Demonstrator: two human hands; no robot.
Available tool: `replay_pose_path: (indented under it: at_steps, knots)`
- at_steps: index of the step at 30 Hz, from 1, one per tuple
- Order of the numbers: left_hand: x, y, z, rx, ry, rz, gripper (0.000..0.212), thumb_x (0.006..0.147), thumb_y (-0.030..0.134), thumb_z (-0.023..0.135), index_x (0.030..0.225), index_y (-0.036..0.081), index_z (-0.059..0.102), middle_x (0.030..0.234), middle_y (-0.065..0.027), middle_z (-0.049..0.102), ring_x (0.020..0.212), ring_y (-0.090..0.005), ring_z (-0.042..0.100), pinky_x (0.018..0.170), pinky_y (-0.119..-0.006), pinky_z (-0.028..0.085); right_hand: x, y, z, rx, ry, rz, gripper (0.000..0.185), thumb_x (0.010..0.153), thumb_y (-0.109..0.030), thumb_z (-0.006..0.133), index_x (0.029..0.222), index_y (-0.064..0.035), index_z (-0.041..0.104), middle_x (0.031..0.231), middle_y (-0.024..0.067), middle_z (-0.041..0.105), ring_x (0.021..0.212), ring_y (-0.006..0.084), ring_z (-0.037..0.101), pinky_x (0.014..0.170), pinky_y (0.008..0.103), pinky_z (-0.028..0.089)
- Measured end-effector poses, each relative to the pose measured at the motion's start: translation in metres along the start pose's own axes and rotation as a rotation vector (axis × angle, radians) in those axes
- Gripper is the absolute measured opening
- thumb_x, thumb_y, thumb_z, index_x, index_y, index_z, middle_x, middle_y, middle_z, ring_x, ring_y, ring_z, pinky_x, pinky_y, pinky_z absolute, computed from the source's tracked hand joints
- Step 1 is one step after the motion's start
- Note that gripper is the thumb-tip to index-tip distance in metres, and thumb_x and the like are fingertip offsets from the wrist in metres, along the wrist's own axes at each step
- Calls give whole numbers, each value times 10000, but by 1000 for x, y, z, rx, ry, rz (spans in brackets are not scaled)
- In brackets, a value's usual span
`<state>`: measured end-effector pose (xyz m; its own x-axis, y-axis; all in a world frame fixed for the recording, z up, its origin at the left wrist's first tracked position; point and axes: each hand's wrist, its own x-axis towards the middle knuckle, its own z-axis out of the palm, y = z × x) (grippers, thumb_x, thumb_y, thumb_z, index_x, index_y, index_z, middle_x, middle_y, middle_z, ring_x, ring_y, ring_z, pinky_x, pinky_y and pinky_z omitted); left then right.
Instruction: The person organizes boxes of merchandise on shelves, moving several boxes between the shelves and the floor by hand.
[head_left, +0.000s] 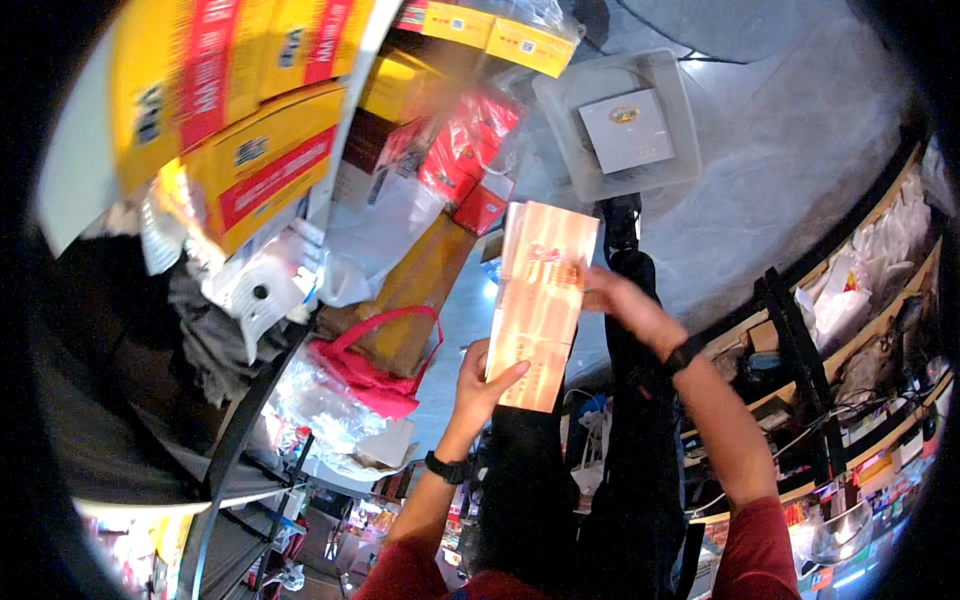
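A flat, long orange-gold packet (537, 315) with printed writing is held up before me, above the floor and my legs. Its lower left edge is gripped by my left hand (480, 386), with the thumb lying across the front. My right hand (619, 296) is at the packet's right edge, blurred. Its fingertips meet or pass behind that edge, so their grip is unclear. Each wrist wears a dark band.
A translucent plastic bin (694, 142) holding a white box (628, 131) stands on the grey floor (765, 187). Yellow cartons (277, 176) fill the upper left. Red boxes (480, 202) and a red bag (375, 375) lie left. Loaded shelves (825, 360) line the right.
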<state>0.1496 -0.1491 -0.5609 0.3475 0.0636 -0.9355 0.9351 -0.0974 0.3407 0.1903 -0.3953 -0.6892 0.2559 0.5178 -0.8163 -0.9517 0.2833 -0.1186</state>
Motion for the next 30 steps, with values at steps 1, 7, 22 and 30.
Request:
replay_pose_path:
  at_steps: [1, 7, 22, 30]
  knots:
    - [6, 0, 2, -40, 36, -60, 518, 877, 44, 799, 1281, -33, 483, 1155, -148, 684, 1049, -177, 668, 893, -309, 551, 16, -12, -26, 23, -14, 118, 722, 978, -530, 634, 1452, -6, 485, 1384, 115, 601, 1262, 215, 549, 1086, 391, 417]
    - [42, -17, 25, -161, 221, -122, 494, 916, 122, 774, 1291, -35, 493, 1190, -149, 672, 1031, -179, 663, 912, -308, 535, 177, -25, -212, -1125, 1060, -472, 747, 906, -467, 716, 1418, 20, 473, 1418, 287, 514, 1313, 427, 528, 1079, 486, 451]
    - [90, -27, 51, -217, 175, -238, 450, 949, 129, 727, 1325, -1, 516, 1252, -104, 642, 1142, -167, 612, 1005, -323, 472, 232, -71, -319, -835, 787, -78, 899, 706, -463, 901, 1184, 154, 456, 726, 133, 679, 526, 201, 635, 457, 325, 504]
    - [108, -24, 62, -174, 211, -231, 407, 939, 151, 751, 1256, -2, 546, 1181, -98, 667, 1091, -156, 626, 978, -315, 483, 246, -78, -333, -1051, 724, 24, 907, 736, -562, 819, 1266, 99, 495, 957, 228, 702, 705, 295, 709, 685, 398, 588]
